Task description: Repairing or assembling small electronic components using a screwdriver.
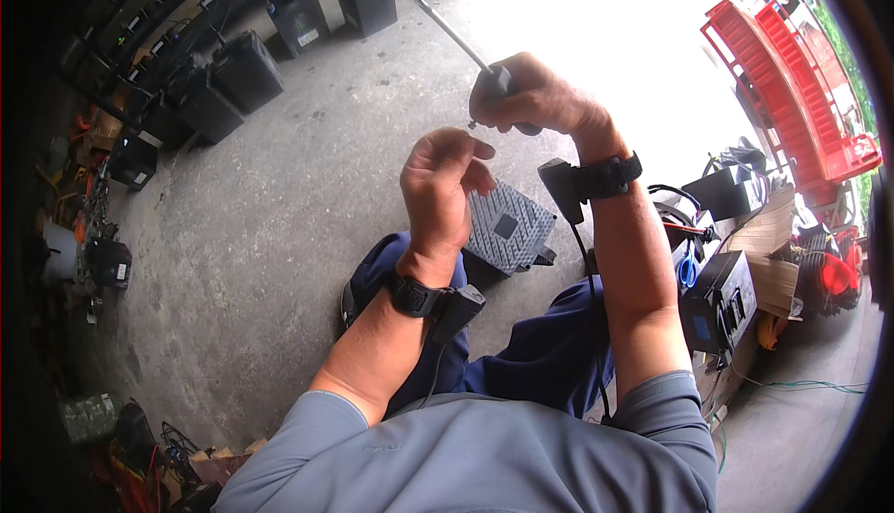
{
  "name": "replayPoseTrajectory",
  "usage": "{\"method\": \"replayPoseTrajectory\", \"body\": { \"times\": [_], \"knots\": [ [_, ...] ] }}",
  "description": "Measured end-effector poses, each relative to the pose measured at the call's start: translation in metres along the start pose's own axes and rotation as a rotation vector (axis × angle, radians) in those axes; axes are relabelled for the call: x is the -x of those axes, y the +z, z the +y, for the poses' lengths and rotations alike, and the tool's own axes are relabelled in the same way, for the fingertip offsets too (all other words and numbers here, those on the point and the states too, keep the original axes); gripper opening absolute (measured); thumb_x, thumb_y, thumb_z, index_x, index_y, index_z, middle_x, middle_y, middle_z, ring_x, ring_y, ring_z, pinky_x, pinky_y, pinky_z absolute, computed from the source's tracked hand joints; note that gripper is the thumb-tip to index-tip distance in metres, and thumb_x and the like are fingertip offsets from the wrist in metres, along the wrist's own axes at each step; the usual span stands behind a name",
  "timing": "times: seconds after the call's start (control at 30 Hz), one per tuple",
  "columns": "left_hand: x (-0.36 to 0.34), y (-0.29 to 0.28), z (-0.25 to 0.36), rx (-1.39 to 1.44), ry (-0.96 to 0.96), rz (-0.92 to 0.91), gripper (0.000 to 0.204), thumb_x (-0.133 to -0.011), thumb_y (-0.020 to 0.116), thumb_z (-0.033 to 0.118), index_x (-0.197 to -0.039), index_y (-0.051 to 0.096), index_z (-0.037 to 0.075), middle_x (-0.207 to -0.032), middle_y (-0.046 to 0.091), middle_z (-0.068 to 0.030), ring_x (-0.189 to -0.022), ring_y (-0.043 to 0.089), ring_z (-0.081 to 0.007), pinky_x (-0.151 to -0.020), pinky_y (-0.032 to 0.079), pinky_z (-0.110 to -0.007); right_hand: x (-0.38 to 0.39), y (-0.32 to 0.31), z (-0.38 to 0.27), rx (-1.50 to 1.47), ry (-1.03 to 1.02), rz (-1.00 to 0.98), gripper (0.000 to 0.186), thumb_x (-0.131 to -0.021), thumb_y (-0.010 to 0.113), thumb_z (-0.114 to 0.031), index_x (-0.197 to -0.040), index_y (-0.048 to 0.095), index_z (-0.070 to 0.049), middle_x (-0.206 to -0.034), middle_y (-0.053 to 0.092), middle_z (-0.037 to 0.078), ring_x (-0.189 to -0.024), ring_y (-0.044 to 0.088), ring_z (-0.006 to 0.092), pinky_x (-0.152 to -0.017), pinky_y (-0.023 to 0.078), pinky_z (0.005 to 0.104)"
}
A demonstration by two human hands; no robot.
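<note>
My right hand (pixel 531 94) is wrapped round the dark handle of a screwdriver (pixel 456 36), whose metal shaft points up and to the left, away from me. A tiny dark piece, perhaps a screw (pixel 472 126), shows just below its fingers. Close by, on the left and lower, my left hand (pixel 438 187) has its fingers loosely curled and apart, and I see nothing in it. Beneath both hands a grey metal box (pixel 512 220) with a ridged top rests between my legs. The left hand covers part of its left side.
Black box-shaped units (pixel 247 71) with cables line the floor at the far left. Red plastic crates (pixel 773 85) stand at the far right. Beside my right arm are a black battery-like box (pixel 722 303), blue-handled scissors (pixel 688 266) and cardboard (pixel 773 280). Cables run from both wrist straps.
</note>
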State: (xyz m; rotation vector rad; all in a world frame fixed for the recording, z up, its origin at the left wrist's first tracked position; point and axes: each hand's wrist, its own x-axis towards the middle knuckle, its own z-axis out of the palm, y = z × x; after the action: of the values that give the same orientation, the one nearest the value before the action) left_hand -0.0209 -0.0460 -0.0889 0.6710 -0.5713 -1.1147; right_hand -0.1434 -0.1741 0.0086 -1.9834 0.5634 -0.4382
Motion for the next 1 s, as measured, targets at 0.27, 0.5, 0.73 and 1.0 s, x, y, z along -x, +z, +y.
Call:
{"method": "replayPoseTrajectory", "body": {
  "times": [0.27, 0.5, 0.73, 1.0],
  "knots": [
    [0.0, 0.008, 0.004, -0.032, -0.018, 0.041, 0.024, -0.094, 0.066, 0.021, -0.106, 0.065, 0.001, -0.087, 0.069, -0.0114, -0.054, 0.059, -0.0115, -0.05, 0.045, -0.022, 0.0, 0.001, -0.003, 0.028, 0.064, -0.019, 0.013, -0.079, 0.072, -0.018, -0.085, 0.071, -0.006, -0.064, 0.061, -0.001, -0.058, 0.057, 0.0068, -0.05, 0.043, 0.0222],
    [0.0, 0.005, 0.004, -0.017, -0.018, 0.038, 0.02, -0.093, 0.066, 0.018, -0.103, 0.067, 0.001, -0.087, 0.07, -0.0113, -0.055, 0.059, -0.0114, -0.051, 0.045, -0.022, -0.001, 0.006, -0.009, 0.117, 0.098, -0.017, 0.013, -0.08, 0.07, -0.02, -0.086, 0.071, -0.008, -0.064, 0.059, -0.002, -0.057, 0.055, 0.0053, -0.048, 0.042, 0.0217],
    [0.0, 0.006, 0.006, 0.003, -0.004, 0.05, 0.011, -0.089, 0.068, 0.008, -0.097, 0.068, 0.001, -0.086, 0.07, -0.0106, -0.06, 0.06, -0.0123, -0.054, 0.047, -0.023, -0.002, 0.007, -0.001, 0.198, 0.03, -0.021, 0.011, -0.083, 0.069, -0.018, -0.086, 0.072, -0.007, -0.066, 0.063, -0.001, -0.057, 0.056, 0.0058, -0.046, 0.042, 0.0202],
    [0.0, 0.005, 0.007, 0.023, -0.029, 0.095, 0.009, -0.085, 0.069, 0.002, -0.094, 0.068, 0.0, -0.084, 0.069, -0.0096, -0.062, 0.062, -0.0129, -0.056, 0.048, -0.024, 0.0, 0.001, -0.007, 0.109, 0.069, 0.016, 0.015, -0.079, 0.072, -0.02, -0.084, 0.071, -0.007, -0.064, 0.062, 0.0, -0.058, 0.058, 0.0075, -0.05, 0.045, 0.0226]
  ]
}}
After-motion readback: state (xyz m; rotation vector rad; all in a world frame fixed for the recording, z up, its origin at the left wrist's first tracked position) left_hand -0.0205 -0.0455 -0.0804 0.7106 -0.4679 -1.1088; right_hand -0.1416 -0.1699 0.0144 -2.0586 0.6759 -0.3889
